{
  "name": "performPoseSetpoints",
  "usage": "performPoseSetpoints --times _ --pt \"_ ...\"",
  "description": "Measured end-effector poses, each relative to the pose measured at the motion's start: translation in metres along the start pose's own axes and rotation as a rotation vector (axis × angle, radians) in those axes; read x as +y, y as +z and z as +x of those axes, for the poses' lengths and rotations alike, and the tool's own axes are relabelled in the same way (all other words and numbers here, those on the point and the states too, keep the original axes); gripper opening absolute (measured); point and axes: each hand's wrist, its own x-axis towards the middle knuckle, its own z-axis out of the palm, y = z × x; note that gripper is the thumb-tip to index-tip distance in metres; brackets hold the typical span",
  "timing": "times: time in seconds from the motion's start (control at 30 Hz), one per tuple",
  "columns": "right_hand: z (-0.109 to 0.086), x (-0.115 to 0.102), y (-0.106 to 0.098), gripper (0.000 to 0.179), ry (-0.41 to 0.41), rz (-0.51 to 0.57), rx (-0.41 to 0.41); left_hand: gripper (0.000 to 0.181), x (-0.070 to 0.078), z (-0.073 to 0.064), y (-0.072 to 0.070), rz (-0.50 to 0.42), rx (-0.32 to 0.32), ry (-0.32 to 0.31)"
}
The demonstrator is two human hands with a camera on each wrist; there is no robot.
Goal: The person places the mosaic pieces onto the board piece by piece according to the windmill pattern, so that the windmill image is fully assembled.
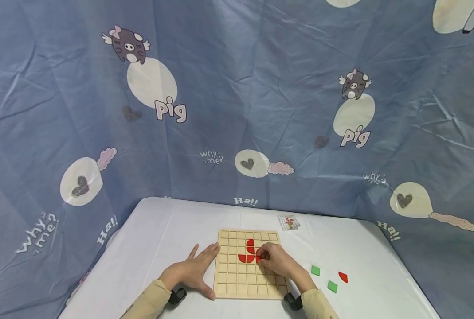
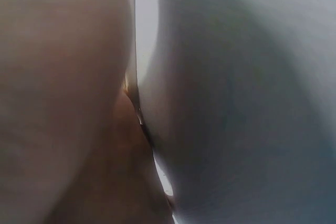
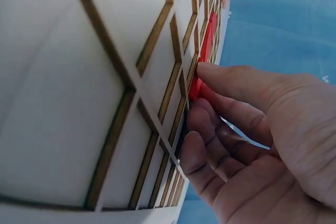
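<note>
A square wooden grid board lies on the white table, with several red quarter-round tiles set in its cells near the middle. My right hand reaches over the board from the right. In the right wrist view its thumb and index finger pinch a red tile at the board's surface; the fingertips partly hide that tile. Fingers spread, my left hand rests along the board's left edge, thumb at the near left corner. The left wrist view is dark and mostly filled by the hand and white cloth.
Right of the board lie a green square tile, a second green tile and a loose red tile. A small card with a printed grid and coloured figure lies behind the board. Blue printed cloth hangs around the table.
</note>
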Motion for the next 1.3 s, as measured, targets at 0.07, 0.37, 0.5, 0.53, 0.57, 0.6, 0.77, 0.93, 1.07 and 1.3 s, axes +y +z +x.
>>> performPoseSetpoints --times 0.07,0.37,0.5,0.53,0.57,0.6,0.77,0.93,1.07,1.3 --pt "0.000 0.001 0.002 0.010 0.004 0.001 0.008 0.138 0.001 0.000 0.000 -0.005 0.000 0.000" --pt "-0.001 0.003 0.007 0.013 0.047 0.030 0.002 0.139 0.001 -0.001 0.002 -0.007 0.006 -0.003" --pt "-0.002 0.003 0.008 0.013 0.049 0.029 0.005 0.139 0.001 -0.001 0.002 -0.006 0.003 0.005" --pt "-0.002 0.003 0.008 0.014 0.047 0.031 0.007 0.139 0.001 -0.001 0.002 -0.004 0.002 0.009" --pt "-0.003 0.003 0.008 0.014 0.045 0.031 0.009 0.139 0.000 -0.001 0.003 -0.004 0.003 0.011" --pt "-0.003 0.003 0.007 0.014 0.044 0.033 0.010 0.139 0.000 -0.001 0.003 -0.004 0.004 0.013" --pt "-0.006 0.004 0.004 0.014 0.035 0.051 0.019 0.138 -0.001 0.000 0.004 0.003 0.007 0.017" --pt "-0.014 0.003 -0.006 0.015 0.034 0.062 0.062 0.138 0.000 0.000 0.002 0.000 0.006 0.012" --pt "-0.023 0.007 -0.014 0.019 0.038 0.041 0.102 0.138 0.000 0.000 0.002 0.003 0.009 0.010" --pt "-0.044 0.021 -0.030 0.020 0.086 0.017 0.156 0.139 -0.001 0.000 0.002 0.014 0.016 0.017"
